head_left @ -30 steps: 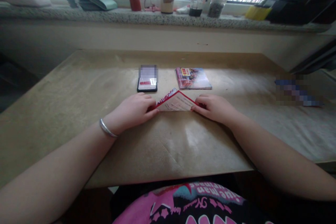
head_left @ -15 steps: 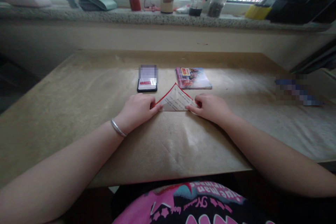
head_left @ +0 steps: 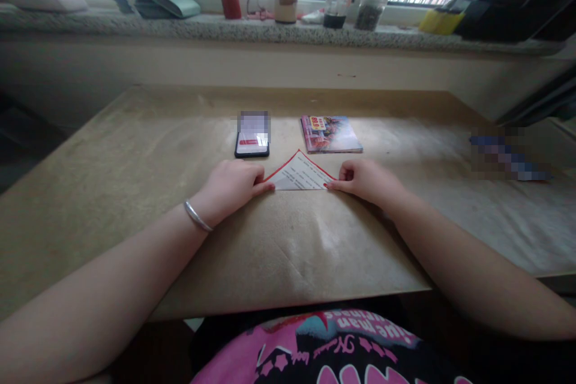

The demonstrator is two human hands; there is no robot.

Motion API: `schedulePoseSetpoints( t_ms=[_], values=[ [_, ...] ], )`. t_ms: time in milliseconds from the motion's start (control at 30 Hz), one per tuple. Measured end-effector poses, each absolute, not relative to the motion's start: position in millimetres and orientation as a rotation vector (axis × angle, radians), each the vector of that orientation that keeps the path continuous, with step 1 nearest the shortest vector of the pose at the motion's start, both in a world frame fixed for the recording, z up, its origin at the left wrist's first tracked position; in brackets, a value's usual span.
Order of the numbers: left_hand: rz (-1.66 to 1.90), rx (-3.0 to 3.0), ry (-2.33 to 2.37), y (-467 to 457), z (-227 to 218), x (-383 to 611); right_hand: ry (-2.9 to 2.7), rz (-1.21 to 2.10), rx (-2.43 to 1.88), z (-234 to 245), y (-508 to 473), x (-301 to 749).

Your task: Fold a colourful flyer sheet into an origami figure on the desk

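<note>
- I have a folded white paper triangle with red borders and slanting lines of small dark print (head_left: 299, 174) on the table, centred in front of the person, its peak pointing away and its long fold nearest the body.
- The left hand (head_left: 234, 185) grasps its left corner, thumb along the fold; I cannot make out the fingers underneath.
- The right hand (head_left: 372, 181) pinches the right corner between thumb and curled fingers.
- Just beyond the left hand I see a black-edged rectangular phone with a lit screen (head_left: 252, 139), its upper part pixelated.
- Just past the peak, slightly right, lies a flat stack of glossy pink-and-blue printed square sheets (head_left: 333, 134); these two things bound the far side of my working space.
- Well off to the right, a blue-and-purple flat item (head_left: 535, 169) is too blurred for me to identify.
- Tan, smooth tabletop (head_left: 288, 258) runs from the fold to the near edge, by the pink-and-black printed shirt (head_left: 279, 351), and stretches wide left of the phone.
- Behind the far edge, I have a pale wall (head_left: 252, 63) below a speckled stone windowsill (head_left: 193, 29) holding bottles and containers.
</note>
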State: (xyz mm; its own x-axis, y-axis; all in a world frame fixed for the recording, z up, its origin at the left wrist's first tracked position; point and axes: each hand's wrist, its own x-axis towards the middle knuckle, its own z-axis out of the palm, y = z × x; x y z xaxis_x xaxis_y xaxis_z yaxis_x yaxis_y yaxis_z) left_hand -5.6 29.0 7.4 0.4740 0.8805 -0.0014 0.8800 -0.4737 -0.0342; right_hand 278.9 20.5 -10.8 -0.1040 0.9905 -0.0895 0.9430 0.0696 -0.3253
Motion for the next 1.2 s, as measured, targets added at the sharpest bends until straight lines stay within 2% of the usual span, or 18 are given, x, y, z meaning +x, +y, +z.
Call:
schedulePoseSetpoints(
  t_ms=[300, 600, 767, 1200],
  values=[
    [0.096, -2.883, -1.794, 35.0, 11.1, -19.3, -2.163, 0.768, -1.757, -20.7, 30.6, 298.8],
    [0.144, -2.898, -1.755, 32.6, 15.2, -18.9, -2.168, 0.950, -1.579, -18.2, 31.5, 309.4],
    [0.155, -2.896, -1.669, 30.3, 16.5, -18.7, -2.154, 0.960, -1.574, -17.8, 30.3, 311.6],
    [0.096, -2.853, -1.633, 28.6, 13.2, -19.3, -2.153, 0.741, -1.514, -19.9, 22.8, 297.1]
  ],
)
